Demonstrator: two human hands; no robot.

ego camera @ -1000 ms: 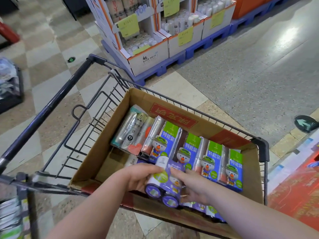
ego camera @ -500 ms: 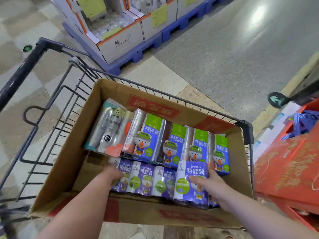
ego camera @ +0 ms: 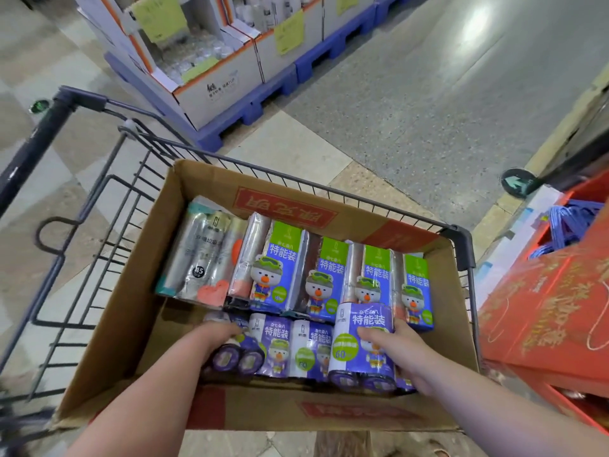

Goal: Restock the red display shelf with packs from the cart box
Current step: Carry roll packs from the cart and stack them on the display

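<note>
Reaching into the cardboard box (ego camera: 131, 324) in the cart (ego camera: 82, 232), the hands now work separately, where a second ago they clasped one purple pack together over the box's near edge. The left hand (ego camera: 220, 334) has gone to the left end of the near row and lies on the end pack (ego camera: 230, 357), fingers curled over its top. Half a second ago it was only arriving there. How firm that hold is I cannot tell, since the pack sits level with its neighbours (ego camera: 290, 344).

The right hand (ego camera: 392, 344) grips the raised pack (ego camera: 364, 321) at the right end of the same row, thumb across the label and fingers round its right side. This pack stands higher than the row and overlaps the green-topped packs (ego camera: 286, 258) of the far row. The hand has kept that hold for the last half second, with the pack in much the same place. The view has also swung right, so the red display shelf (ego camera: 543, 308) now shows just beside the cart on the right.

For the task, I judge this a two-at-once pick: one pack is already lifted free, a second is being taken, and neither has reached the shelf. Both rows in the box remain nearly full, so the restocking looks to be at an early stage.
</note>
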